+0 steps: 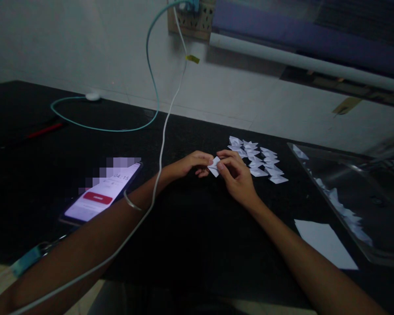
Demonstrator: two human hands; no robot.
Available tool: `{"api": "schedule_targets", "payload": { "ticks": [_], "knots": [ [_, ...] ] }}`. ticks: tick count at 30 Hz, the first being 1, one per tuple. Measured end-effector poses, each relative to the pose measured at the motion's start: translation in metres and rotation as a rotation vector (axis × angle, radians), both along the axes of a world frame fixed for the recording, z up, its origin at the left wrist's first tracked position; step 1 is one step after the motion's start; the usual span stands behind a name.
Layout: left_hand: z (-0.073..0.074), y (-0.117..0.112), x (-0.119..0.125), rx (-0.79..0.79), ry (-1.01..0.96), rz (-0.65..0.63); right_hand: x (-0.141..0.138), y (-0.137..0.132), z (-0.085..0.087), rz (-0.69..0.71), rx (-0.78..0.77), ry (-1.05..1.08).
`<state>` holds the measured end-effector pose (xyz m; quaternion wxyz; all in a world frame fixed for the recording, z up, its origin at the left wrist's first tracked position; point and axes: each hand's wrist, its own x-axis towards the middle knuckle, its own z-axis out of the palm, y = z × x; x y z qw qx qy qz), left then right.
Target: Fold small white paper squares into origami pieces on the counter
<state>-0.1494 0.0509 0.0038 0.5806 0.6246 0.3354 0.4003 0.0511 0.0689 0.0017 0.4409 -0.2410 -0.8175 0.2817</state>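
Pinching paper (214, 168), seemingly by edges, left hand (196, 162), right hand (237, 176), folded pieces (256, 164) close beyond

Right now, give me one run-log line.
left hand: pinching small folded white paper | right hand: pinching same paper | beyond right hand: pointed folded white paper shapes

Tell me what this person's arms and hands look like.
Left hand and right hand are both ungloved, and no sleeves show on the forearms. A thin, pale band circles the left forearm, and a white cable crosses before it.
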Motion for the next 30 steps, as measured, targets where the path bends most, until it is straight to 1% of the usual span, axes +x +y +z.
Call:
{"api": "schedule_targets", "payload": {
  "ticks": [5,7,11,14,19,24,30],
  "knots": [
    [0.001,0.000,-0.002,0.009,0.041,-0.034,0.000,0.000,0.001,-0.007,-0.015,0.010],
    [0.004,-0.002,-0.001,0.032,0.105,-0.052,0.000,0.000,0.002,-0.011,-0.014,0.012],
    [0.008,-0.006,0.001,0.117,0.259,-0.046,0.000,0.002,-0.002,-0.012,-0.022,0.020],
    [0.008,-0.007,0.003,0.166,0.347,-0.051,-0.001,0.004,-0.005,-0.014,-0.056,0.043],
    [0.004,-0.007,0.005,0.170,0.354,-0.058,-0.002,0.006,-0.006,-0.048,-0.060,0.043],
    [0.006,-0.008,0.007,0.203,0.356,-0.061,-0.003,0.004,-0.002,-0.078,-0.004,0.050],
    [0.006,-0.010,0.008,0.152,0.382,-0.035,-0.003,0.002,0.001,-0.096,0.032,0.036]
  ]
}}
